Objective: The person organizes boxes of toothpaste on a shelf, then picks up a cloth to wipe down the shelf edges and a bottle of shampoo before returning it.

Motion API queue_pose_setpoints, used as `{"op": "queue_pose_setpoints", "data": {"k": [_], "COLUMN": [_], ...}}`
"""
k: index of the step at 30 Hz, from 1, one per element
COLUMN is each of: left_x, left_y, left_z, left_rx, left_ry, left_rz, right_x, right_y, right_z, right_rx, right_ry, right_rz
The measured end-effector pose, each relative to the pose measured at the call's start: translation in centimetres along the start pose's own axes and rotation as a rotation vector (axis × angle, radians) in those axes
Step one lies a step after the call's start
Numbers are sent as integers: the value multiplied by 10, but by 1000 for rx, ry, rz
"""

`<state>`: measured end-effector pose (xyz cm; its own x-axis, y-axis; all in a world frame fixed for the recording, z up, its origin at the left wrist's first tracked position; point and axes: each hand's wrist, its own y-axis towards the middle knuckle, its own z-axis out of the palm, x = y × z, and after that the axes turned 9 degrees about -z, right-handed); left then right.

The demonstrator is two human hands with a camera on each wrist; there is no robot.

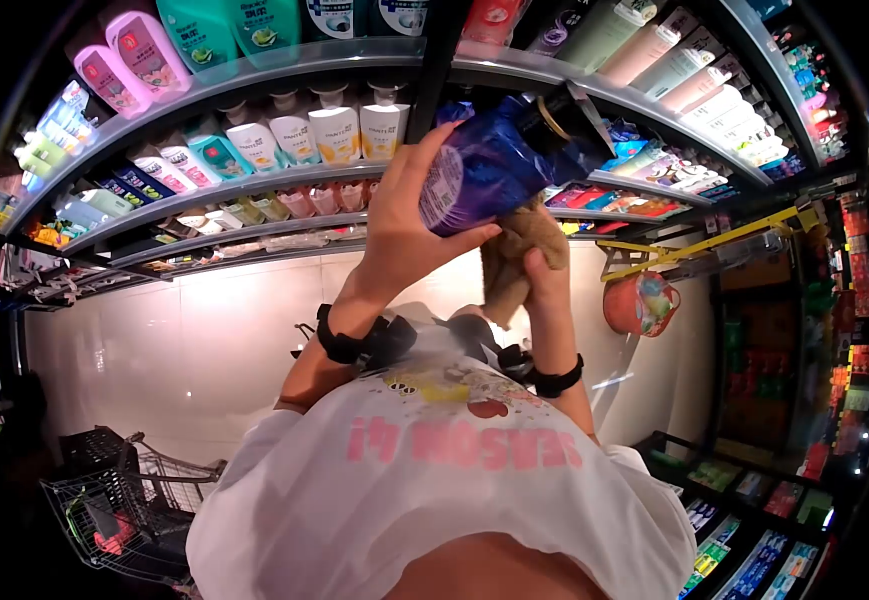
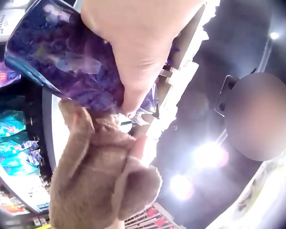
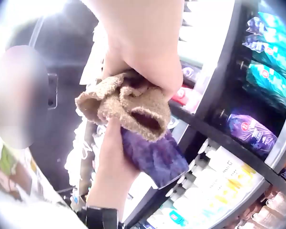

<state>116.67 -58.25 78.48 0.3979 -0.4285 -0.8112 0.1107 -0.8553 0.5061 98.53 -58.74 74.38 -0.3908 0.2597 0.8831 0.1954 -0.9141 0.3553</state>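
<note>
A glossy blue-purple bottle (image 1: 484,165) with a dark cap is held up in front of the shelves, tilted with the cap toward the upper right. My left hand (image 1: 399,215) grips it round the body, fingers on the far side and thumb on the near side. In my right hand (image 1: 548,295) is a fuzzy brown cloth (image 1: 506,262), bunched up, with loose folds hanging below. The cloth lies against the bottle's lower right side in the head view. In the right wrist view, folds of the cloth (image 3: 138,112) cover part of the bottle (image 3: 155,157).
White pump bottles (image 1: 334,130) line the shelf ahead, with pink bottles (image 1: 144,55) above. A yellow ladder (image 1: 714,240) and an orange basket (image 1: 640,304) stand to the right. A shopping cart (image 1: 129,500) is behind at the left. Pale floor (image 1: 214,310) lies below.
</note>
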Motion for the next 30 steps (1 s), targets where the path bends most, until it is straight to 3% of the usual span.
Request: {"op": "queue_pose_setpoints", "data": {"k": [2,4,5,6,8,11,14,15,16,18,19,23,26,30], "left_x": [0,2,5,9,21,36,46,44,46,55,51,55,40,53], "left_y": [3,2,-1,-4,-4,5,14,16,15,12,17,28,41,46], "left_z": [-1,-2,1,5,8,8,20,25,30,43,43,59,68,85], "left_rx": [-41,36,78,123,190,463,607,606,606,611,688,594,519,450], "left_ry": [-165,-145,-319,-492,-588,-574,-593,-628,-628,-607,-588,-529,-525,-596], "left_rz": [26,36,-63,-166,-225,-392,-393,-390,-390,-381,-490,-338,-364,-365], "right_x": [6,7,0,16,36,73,77,82,71,76,84,90,108,106], "right_y": [8,14,21,30,59,96,126,130,138,139,140,149,155,166], "right_z": [-16,-30,-65,-58,-79,-72,-91,-88,-94,-93,-92,-104,-92,-101], "right_rx": [75,-110,-55,-147,44,149,454,467,731,787,811,798,786,834], "right_ry": [-15,104,-51,-24,63,-58,-369,-302,-495,-463,-526,-521,-600,-564], "right_rz": [-84,-45,-171,-217,-209,-210,-98,-52,-234,-254,-275,-257,-540,-658]}}
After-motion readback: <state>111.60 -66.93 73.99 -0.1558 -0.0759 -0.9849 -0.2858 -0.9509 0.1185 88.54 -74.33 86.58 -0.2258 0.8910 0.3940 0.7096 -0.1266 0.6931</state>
